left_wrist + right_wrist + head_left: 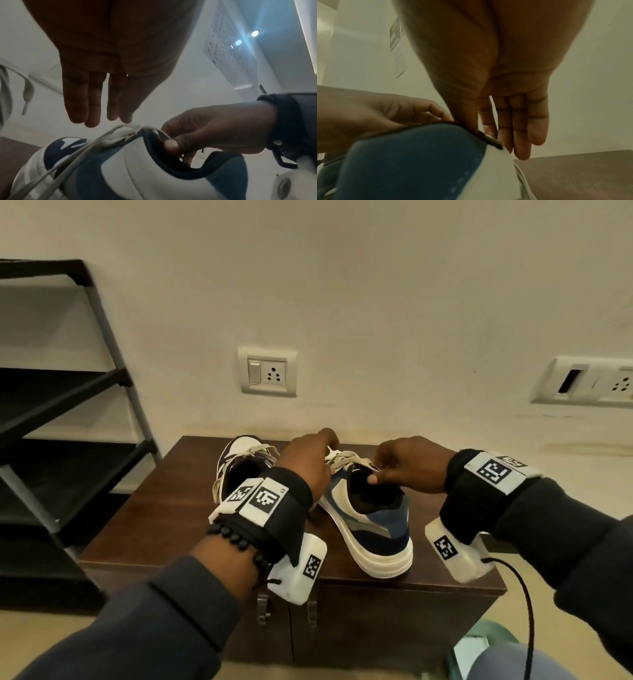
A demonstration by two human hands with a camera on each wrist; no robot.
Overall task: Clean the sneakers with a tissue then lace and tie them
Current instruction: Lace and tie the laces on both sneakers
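Observation:
Two blue-and-white sneakers stand on a dark wooden cabinet [154, 525]. The near sneaker [371, 522] has its heel toward me; the other sneaker [239, 463] stands behind it on the left, cream laces loose. My right hand [407, 467] pinches the top of the near sneaker's tongue, with the thumb [171, 145] inside the dark collar and the fingers [522, 135] outside. My left hand [308, 463] hovers over the cream laces [120, 136], its fingers [92, 102] straight and their tips just above the crossing. No tissue is in view.
A black shoe rack [68, 405] stands left of the cabinet. Wall sockets [267, 374] sit on the wall behind. A black cable [524, 594] hangs from my right wrist, and something pale green [479, 645] lies on the floor at lower right.

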